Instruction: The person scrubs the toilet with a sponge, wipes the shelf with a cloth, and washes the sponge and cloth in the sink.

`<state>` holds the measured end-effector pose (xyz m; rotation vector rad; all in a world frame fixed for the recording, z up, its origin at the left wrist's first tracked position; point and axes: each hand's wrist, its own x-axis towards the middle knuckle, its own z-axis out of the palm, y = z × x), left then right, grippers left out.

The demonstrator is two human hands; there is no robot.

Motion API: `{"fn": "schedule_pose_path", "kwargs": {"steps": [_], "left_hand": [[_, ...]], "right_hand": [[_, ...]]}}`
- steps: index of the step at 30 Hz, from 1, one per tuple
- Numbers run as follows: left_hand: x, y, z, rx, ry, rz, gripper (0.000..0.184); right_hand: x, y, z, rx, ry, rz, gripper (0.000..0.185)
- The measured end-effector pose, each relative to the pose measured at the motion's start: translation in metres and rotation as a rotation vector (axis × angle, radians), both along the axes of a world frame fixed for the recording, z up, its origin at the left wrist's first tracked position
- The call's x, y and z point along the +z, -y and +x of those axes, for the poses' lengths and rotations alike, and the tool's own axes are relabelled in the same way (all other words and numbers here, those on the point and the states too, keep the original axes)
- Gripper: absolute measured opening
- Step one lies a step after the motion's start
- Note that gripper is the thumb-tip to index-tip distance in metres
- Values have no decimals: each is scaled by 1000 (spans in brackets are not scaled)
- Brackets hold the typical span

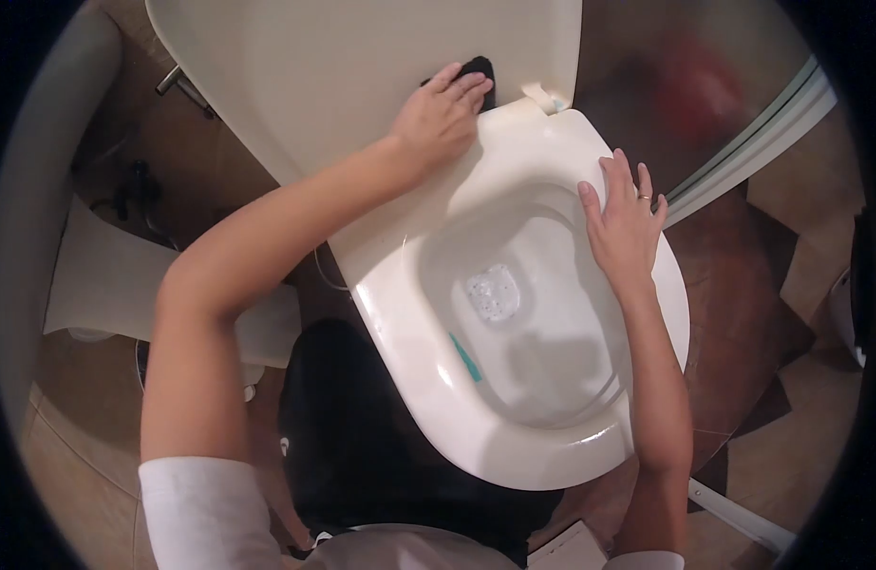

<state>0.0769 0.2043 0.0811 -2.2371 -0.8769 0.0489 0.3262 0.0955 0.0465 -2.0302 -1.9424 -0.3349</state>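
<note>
"So, where is the black cloth (481,66)?"

"Under the person's left hand (443,114), against the raised lid (305,66) and near the hinge (544,99)."

"Are the fingers gripping it?"

"They lie stretched across it, slightly bent; whether they also pinch it, nobody can tell from this angle."

"And the right hand (628,223)?"

"It lies over the other side of the toilet seat (514,461), fingers loosely spread and grasping nothing, with a ring (644,198) on one."

"What is that green strip (465,357)?"

"Hard to say. It sits along the inner side of the bowl (552,261), well apart from both hands."
</note>
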Motion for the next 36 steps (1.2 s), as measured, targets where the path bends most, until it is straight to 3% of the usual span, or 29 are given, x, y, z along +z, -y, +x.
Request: {"fn": "schedule_pose_path", "kwargs": {"steps": [5,7,10,14,17,20,21,23,24,27,28,30,31,33,36], "left_hand": [[21,74,-97,144,35,-81,51],[47,85,-126,155,157,8,53],[71,60,-98,133,207,260,50],[30,19,-62,2,271,191,49],[11,39,-85,-109,90,-74,43],[62,25,-111,-178,28,86,38],[87,10,-117,5,107,146,41],[153,-1,-106,131,215,289,44],[177,-1,-93,74,244,372,43],[167,-30,-88,-67,210,486,39],[151,-14,-63,264,167,145,43],[76,1,-55,174,157,-134,43],[27,0,-69,-237,189,-66,39],[7,35,-78,-154,207,-228,41],[30,88,-96,52,322,-437,55]], "right_hand": [[-2,0,1,1,-26,-6,49],[0,0,-1,-8,-27,3,50],[0,0,-3,-15,0,2,50],[3,1,-3,-17,5,-18,51],[2,-1,-2,-14,-13,-17,50],[2,-1,-3,-12,-28,1,49],[1,0,-3,-13,-30,2,48],[1,0,-2,-14,-34,-1,48],[1,-1,-2,-13,-35,0,48],[2,-1,-2,-23,-81,-22,48],[1,-1,-2,-22,-83,-24,48],[2,-2,-1,-18,-93,-26,47],[2,-1,0,-18,-91,-25,47],[2,-1,0,-9,-88,-21,47],[0,-2,0,-10,-111,-16,47]]}}
